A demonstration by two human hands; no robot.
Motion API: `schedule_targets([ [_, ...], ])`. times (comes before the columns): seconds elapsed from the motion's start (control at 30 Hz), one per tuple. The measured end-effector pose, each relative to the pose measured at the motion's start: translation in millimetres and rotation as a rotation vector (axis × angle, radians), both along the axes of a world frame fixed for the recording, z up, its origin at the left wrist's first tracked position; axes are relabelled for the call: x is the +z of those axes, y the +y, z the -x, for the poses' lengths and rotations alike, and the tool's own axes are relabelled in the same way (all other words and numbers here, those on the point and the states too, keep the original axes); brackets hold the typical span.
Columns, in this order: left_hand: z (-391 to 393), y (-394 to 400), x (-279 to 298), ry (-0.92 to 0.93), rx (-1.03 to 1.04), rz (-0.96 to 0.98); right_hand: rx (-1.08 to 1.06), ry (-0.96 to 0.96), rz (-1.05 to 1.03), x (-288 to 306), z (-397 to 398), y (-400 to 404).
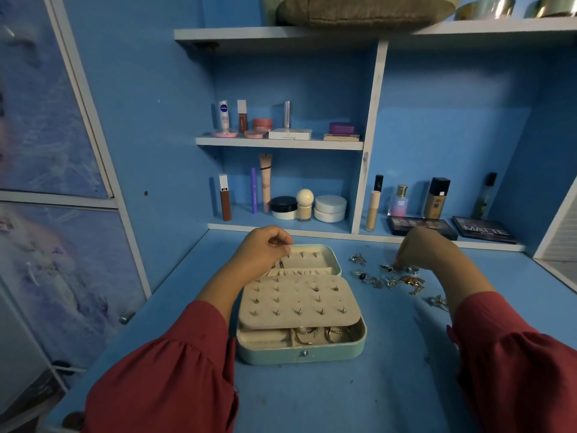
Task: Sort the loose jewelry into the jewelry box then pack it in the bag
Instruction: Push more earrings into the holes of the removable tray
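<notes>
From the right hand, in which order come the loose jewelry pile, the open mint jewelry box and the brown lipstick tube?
1. Loose jewelry pile: under the right hand.
2. Open mint jewelry box: to its left.
3. Brown lipstick tube: far left, in the shelf.

Dim bluish light, soft focus, bowed edges.

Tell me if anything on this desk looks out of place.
Only the loose jewelry, scattered on the desk right of the open jewelry box; the right hand reaches into it.
</notes>
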State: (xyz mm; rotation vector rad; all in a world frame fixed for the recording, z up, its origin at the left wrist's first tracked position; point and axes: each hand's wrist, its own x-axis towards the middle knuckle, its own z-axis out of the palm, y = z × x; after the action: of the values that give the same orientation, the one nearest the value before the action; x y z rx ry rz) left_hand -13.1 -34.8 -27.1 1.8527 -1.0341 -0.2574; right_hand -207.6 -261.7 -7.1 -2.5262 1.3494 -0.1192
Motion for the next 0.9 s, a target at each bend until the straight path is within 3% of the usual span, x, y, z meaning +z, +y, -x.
schedule_targets([
  [0.53, 0, 3, 2, 0.016, -0.001, 0.013, 0.068, -0.106, -0.060, 2, -2, 6],
  [0.9, -2, 6, 4, 0.039, 0.002, 0.052, 0.033, -0.838, -0.264, 30, -1, 20],
])
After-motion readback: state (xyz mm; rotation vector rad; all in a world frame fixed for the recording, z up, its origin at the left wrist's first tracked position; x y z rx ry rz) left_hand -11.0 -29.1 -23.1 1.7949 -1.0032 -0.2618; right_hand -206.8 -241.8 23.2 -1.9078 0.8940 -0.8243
